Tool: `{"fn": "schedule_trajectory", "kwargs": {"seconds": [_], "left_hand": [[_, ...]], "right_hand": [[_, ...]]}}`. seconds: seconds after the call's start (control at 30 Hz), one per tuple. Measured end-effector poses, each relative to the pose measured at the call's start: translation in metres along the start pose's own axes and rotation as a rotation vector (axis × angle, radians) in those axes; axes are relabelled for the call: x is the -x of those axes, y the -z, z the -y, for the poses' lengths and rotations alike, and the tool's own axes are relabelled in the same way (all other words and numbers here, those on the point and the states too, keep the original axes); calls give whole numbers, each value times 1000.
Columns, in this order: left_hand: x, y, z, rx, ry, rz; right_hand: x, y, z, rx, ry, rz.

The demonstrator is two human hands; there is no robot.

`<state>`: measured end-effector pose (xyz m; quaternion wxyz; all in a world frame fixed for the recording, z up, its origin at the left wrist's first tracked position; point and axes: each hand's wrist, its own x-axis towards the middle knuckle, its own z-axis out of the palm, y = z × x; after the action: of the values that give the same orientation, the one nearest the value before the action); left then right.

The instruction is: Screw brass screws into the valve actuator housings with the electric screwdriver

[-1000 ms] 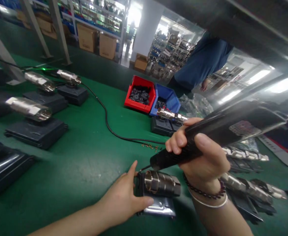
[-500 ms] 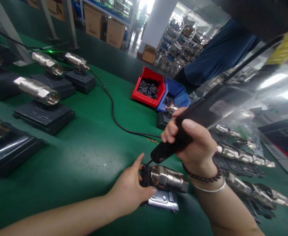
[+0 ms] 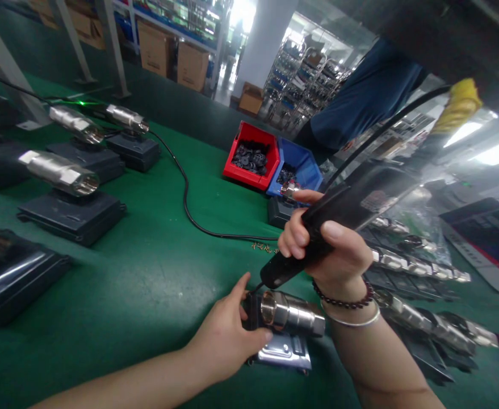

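Note:
My right hand (image 3: pixel 340 253) is wrapped round a black electric screwdriver (image 3: pixel 355 199), held at a slant with its bit pointing down to the left. The bit's tip meets the far left corner of a black housing (image 3: pixel 253 312); whether a screw sits there is hidden. A shiny metal threaded fitting (image 3: pixel 294 313) lies across this housing, and a silvery panel (image 3: pixel 284 352) shows on its near side. My left hand (image 3: pixel 219 338) grips the housing's left end, thumb on the near side, fingers behind. Small brass-coloured screws (image 3: pixel 261 247) lie loose beyond the housing.
A red bin (image 3: pixel 246 173) and a blue bin (image 3: pixel 302 170) hold small dark parts. Similar housings with metal fittings (image 3: pixel 59 173) stand at left, with more fittings (image 3: pixel 419 267) at right. A black cable (image 3: pixel 187 199) crosses the green mat. A person in dark blue clothing (image 3: pixel 360 96) is behind.
The whole view has shifted slightly. The screwdriver's rear end has swung a little down and left in the view; its bit stays at the housing corner. Both grips are unchanged.

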<state>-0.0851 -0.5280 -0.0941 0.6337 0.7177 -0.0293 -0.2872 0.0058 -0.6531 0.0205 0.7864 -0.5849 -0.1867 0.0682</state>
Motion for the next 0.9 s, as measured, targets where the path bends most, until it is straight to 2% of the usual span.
{"fn": "schedule_trajectory", "kwargs": {"seconds": [0.07,0.17,0.27,0.43,0.6,0.67,0.8,0.9], "left_hand": [[1,1,-4,-38,74,-5],[1,3,-10,-100,125,8],[2,3,-13,-129,135,14],[2,4,-4,-106,85,21],[-3,13,-3,-107,21,-29],[-10,21,-5,-147,-25,-85],[-30,39,-5,-314,-197,-274],[-44,45,-2,-367,-259,-334]], "right_hand": [[-2,11,3,17,97,-109],[-5,29,1,118,311,-345],[-7,39,-11,236,415,-455],[-11,39,-34,179,380,-460],[-15,38,-43,193,374,-458],[-14,37,-41,184,360,-450],[-8,28,-26,93,324,-423],[-3,19,-12,21,320,-402]]}}
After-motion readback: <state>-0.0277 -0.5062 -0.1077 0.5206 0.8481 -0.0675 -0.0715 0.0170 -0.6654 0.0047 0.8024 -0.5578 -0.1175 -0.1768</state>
